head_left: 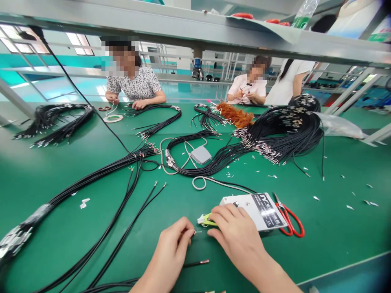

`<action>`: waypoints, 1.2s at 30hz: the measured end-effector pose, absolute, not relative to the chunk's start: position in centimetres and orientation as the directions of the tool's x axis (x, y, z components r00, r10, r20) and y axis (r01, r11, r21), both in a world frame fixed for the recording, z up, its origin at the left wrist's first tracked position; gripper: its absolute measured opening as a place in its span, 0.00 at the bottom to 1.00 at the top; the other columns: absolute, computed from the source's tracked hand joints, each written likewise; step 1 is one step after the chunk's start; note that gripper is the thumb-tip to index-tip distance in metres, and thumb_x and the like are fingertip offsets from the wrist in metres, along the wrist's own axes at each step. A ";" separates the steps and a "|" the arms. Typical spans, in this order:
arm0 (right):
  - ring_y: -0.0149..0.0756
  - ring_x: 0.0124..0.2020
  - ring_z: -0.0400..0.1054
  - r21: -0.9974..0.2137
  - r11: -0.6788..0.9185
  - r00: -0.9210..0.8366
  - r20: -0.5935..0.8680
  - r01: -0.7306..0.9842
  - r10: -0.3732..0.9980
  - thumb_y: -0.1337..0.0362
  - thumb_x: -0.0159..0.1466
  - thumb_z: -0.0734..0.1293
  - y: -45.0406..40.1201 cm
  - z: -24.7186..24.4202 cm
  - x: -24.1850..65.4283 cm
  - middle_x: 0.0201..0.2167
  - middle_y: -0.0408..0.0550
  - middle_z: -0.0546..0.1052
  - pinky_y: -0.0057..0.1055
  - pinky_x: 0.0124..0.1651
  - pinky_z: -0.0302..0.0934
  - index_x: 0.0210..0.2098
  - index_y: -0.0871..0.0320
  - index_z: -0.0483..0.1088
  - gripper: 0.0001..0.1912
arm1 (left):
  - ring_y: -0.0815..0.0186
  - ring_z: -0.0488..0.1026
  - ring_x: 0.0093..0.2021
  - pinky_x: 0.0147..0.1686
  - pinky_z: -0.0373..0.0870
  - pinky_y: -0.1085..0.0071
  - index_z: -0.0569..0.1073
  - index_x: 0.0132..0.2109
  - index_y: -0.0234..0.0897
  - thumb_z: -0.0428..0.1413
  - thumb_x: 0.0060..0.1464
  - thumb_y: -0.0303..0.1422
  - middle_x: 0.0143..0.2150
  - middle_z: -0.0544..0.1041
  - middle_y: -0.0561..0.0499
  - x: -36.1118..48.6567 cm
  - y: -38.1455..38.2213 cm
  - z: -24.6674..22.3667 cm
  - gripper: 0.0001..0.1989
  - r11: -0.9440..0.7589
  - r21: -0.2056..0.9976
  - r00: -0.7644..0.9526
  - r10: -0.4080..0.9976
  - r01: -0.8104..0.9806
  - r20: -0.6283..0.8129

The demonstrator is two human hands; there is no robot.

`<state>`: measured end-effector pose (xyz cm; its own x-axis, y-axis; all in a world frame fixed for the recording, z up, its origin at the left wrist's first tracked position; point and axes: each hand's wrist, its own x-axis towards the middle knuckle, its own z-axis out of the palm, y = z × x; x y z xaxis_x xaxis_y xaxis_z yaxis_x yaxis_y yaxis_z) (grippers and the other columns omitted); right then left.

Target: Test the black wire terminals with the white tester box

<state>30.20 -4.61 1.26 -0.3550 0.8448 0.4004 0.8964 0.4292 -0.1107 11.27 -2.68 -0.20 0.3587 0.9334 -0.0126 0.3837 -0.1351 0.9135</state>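
Green bench (320,228) | left hand (171,248) pinching a small terminal (197,232), fingertips nearly closed, left of white box (256,209) | right hand (236,234) curling loosely over yellow-green clip (207,220) at the box's left end.

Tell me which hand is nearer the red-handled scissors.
Right. The right hand rests at the near-left end of the white box, with the red-handled scissors just beyond the box's right end. The left hand lies farther left, pinching a thin wire.
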 end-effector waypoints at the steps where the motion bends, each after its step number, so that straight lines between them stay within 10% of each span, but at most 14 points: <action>1: 0.41 0.39 0.67 -0.071 0.412 -0.357 0.382 0.908 0.852 0.66 0.59 0.74 -4.0 1.1 30.4 0.38 0.46 0.78 0.37 0.39 0.51 0.39 0.58 0.72 0.10 | 0.66 0.63 0.26 0.28 0.59 0.73 0.65 0.29 0.40 0.47 0.61 0.35 0.24 0.64 0.56 11.2 -2.3 -0.3 0.12 -0.096 0.917 0.352 0.934 0.387 -0.051; 21: 0.38 0.32 0.67 0.006 0.384 -0.368 0.300 0.923 0.880 0.72 0.51 0.77 -1.9 0.5 29.7 0.25 0.41 0.75 0.38 0.42 0.49 0.24 0.57 0.71 0.11 | 0.64 0.60 0.25 0.28 0.56 0.71 0.61 0.29 0.41 0.43 0.58 0.37 0.23 0.62 0.56 13.1 -0.5 -1.4 0.11 -0.025 0.873 0.298 0.944 0.488 -0.140; 28: 0.41 0.49 0.68 -0.170 0.386 -0.265 0.482 0.907 0.835 0.67 0.61 0.71 -5.0 2.4 33.1 0.48 0.43 0.78 0.40 0.52 0.50 0.48 0.54 0.70 0.15 | 0.64 0.61 0.25 0.29 0.57 0.71 0.61 0.29 0.41 0.44 0.58 0.37 0.23 0.64 0.56 13.0 -0.3 -1.4 0.10 -0.047 0.862 0.311 0.941 0.504 -0.131; 36: 0.41 0.51 0.68 -0.147 0.338 -0.166 0.652 0.930 0.740 0.75 0.63 0.63 -10.8 -1.7 36.5 0.50 0.48 0.79 0.39 0.50 0.55 0.40 0.55 0.68 0.09 | 0.64 0.61 0.24 0.27 0.56 0.71 0.62 0.28 0.41 0.45 0.57 0.39 0.22 0.65 0.56 12.9 -0.1 -1.7 0.11 -0.053 0.870 0.303 0.946 0.490 -0.113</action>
<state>36.49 -10.76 -1.68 -0.1662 0.7398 0.6520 0.9296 0.3381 -0.1466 12.93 -0.06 -1.69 0.3033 0.9462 -0.1128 0.4897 -0.0532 0.8703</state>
